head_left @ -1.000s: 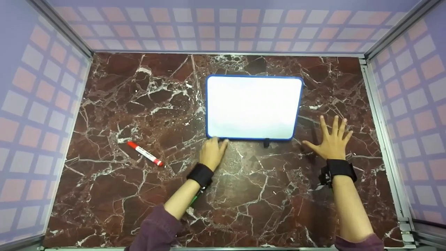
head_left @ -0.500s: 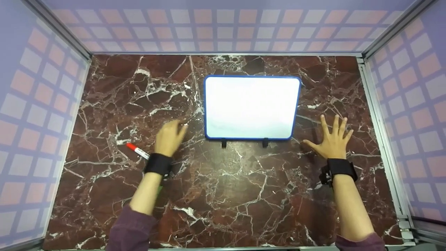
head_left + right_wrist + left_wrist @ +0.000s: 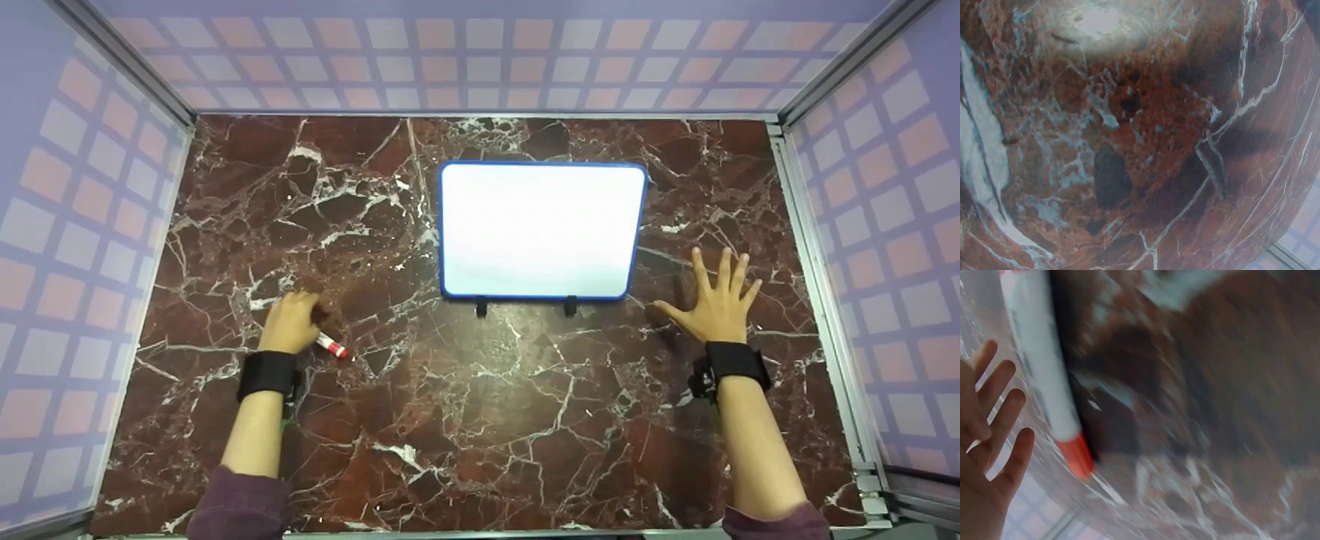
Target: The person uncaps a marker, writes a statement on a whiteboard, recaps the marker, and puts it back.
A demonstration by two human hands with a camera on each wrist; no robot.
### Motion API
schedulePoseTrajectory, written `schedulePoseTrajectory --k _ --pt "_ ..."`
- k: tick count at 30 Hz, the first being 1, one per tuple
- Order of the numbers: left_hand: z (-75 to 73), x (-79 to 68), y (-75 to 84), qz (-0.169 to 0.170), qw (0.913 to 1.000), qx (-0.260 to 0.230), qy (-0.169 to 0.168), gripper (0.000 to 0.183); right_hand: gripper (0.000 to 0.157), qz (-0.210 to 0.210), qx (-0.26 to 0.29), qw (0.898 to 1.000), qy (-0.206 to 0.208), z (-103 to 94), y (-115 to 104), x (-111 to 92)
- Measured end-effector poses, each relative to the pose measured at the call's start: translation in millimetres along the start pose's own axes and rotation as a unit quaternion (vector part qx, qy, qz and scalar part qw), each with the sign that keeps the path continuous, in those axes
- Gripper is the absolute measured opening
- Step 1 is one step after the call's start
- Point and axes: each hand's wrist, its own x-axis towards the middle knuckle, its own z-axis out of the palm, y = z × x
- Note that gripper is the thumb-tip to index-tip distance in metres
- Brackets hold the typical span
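Observation:
A white marker with red ends (image 3: 331, 346) lies on the tabletop at the left, partly covered by my left hand (image 3: 290, 322) in the head view. Up close in the left wrist view, the marker's white barrel (image 3: 1041, 360) stretches beside my spread, slightly bent fingers (image 3: 1008, 410), with a gap between them. To the right, my right hand (image 3: 718, 304) lies palm down, fingers spread. Between the hands stands a blue-framed whiteboard (image 3: 541, 229) with two small black feet at its lower edge. My right hand is out of sight in the right wrist view.
Dark red marbled stone (image 3: 480, 420) forms the tabletop. Pale walls with pink and white squares (image 3: 480, 60) close it in at the back and both sides, along metal rails (image 3: 825, 330).
My left hand has left the whiteboard's lower left corner and travelled left to the marker, uncovering the board's left foot. The right hand stays put.

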Motion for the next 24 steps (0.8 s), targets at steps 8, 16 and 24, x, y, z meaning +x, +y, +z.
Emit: schedulePoseTrajectory --k 8,16,24 --pt "0.1 -11.4 -15.3 -0.003 0.9995 0.010 -0.029 0.024 0.104 0.000 0.000 1.000 0.003 -1.2 -2.0 -0.5" --pt "-0.3 -8.2 -10.8 0.005 0.9994 0.031 -0.012 0.018 0.102 0.000 0.005 1.000 0.003 -3.4 -1.6 0.7" --pt "-9.6 -2.6 0.2 0.000 0.9996 -0.001 -0.030 0.033 0.095 0.002 0.022 0.999 0.028 -14.2 -4.7 5.8"
